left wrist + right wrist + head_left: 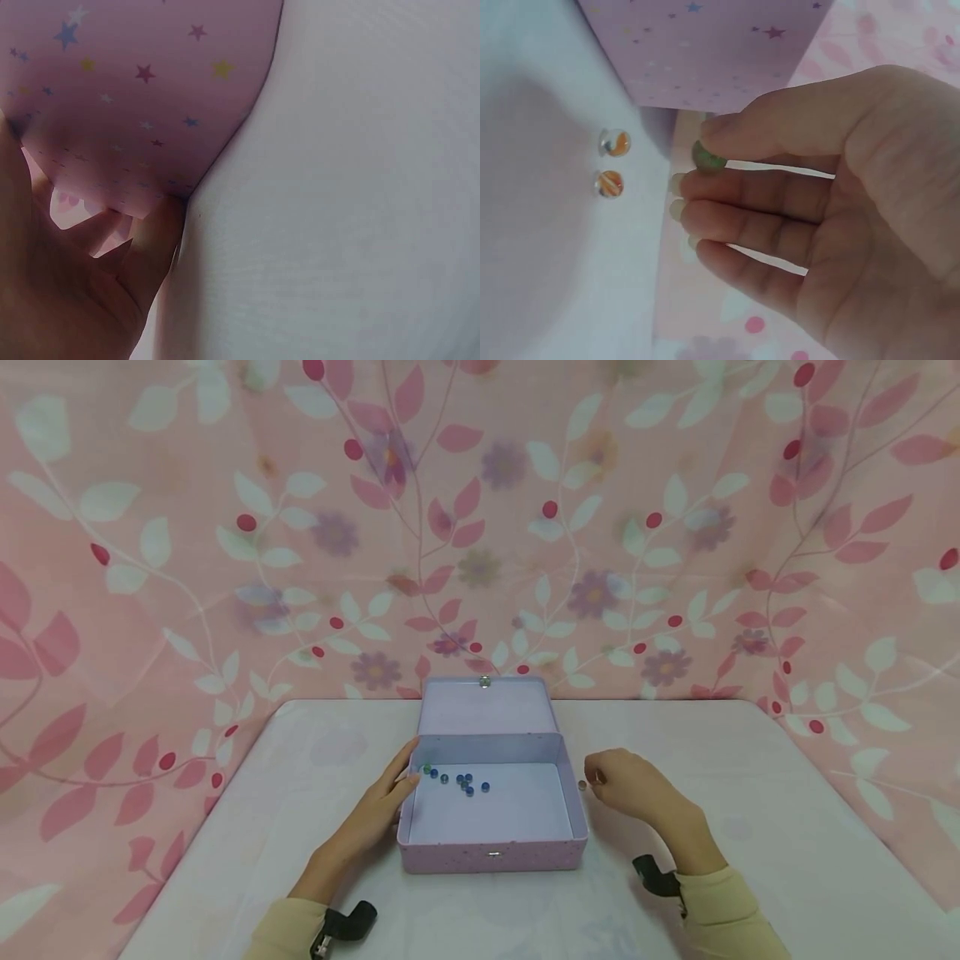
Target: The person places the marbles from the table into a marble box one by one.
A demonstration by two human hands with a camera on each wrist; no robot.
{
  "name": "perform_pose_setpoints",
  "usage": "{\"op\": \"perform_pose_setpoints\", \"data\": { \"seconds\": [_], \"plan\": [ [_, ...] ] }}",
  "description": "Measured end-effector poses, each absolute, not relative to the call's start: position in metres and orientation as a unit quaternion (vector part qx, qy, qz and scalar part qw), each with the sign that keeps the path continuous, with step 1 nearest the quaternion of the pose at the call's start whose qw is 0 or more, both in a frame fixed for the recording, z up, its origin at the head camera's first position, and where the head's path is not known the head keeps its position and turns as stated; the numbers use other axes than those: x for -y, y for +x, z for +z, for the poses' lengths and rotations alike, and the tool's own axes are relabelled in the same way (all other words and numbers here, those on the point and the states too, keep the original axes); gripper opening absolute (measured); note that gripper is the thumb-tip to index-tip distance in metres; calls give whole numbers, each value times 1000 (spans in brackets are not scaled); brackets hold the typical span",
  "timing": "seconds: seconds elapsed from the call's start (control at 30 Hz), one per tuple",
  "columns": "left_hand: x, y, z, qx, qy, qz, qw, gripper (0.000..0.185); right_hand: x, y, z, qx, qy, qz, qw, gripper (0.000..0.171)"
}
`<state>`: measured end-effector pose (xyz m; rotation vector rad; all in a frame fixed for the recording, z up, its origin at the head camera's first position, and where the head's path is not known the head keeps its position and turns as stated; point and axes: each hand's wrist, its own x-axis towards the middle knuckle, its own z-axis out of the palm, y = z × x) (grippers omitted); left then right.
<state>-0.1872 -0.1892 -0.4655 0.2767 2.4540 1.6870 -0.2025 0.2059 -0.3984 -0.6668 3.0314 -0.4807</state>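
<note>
A lilac lidded box (492, 857) with printed stars stands on the table, its lid tipped back. Inside, toward the back left, lie several blue marbles (485, 787) and a green one (427, 769). My left hand (375, 806) grips the box's left wall, thumb at the rim and fingers along the outside. Beyond the right wall, my right hand (630, 785) pinches a green marble (707, 159) between thumb and index finger. Two clear marbles with orange swirls, one (616, 142) above the other (609, 184) in the right wrist view, rest on the table near that hand.
The raised lid (487, 708) stands at the back of the box. A white cloth covers the table (750, 827). Behind its far edge hangs a pink floral curtain (480, 568).
</note>
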Motion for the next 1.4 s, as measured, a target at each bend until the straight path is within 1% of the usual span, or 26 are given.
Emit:
{"op": "perform_pose_setpoints", "data": {
  "seconds": [0.33,0.63,0.8,0.97,1.2,1.4],
  "plan": [
    [190,-188,-468,-813,95,569,79,54,-192,-196,-390,-955,-241,-164,-53,7],
    [189,-186,-466,-815,90,567,79,54,-174,-186,-381,-934,-285,-181,-118,16],
    [190,-186,-467,-813,88,570,82,54,-163,-179,-382,-925,-308,-172,-140,17],
    [190,-185,-467,-813,88,570,80,53,-154,-175,-387,-925,-324,-160,-118,16],
    [190,-186,-467,-814,91,568,79,54,-144,-175,-399,-930,-333,-144,-53,12],
    [189,-186,-466,-816,96,564,77,54,-138,-175,-408,-928,-344,-137,-43,12]
  ]
}}
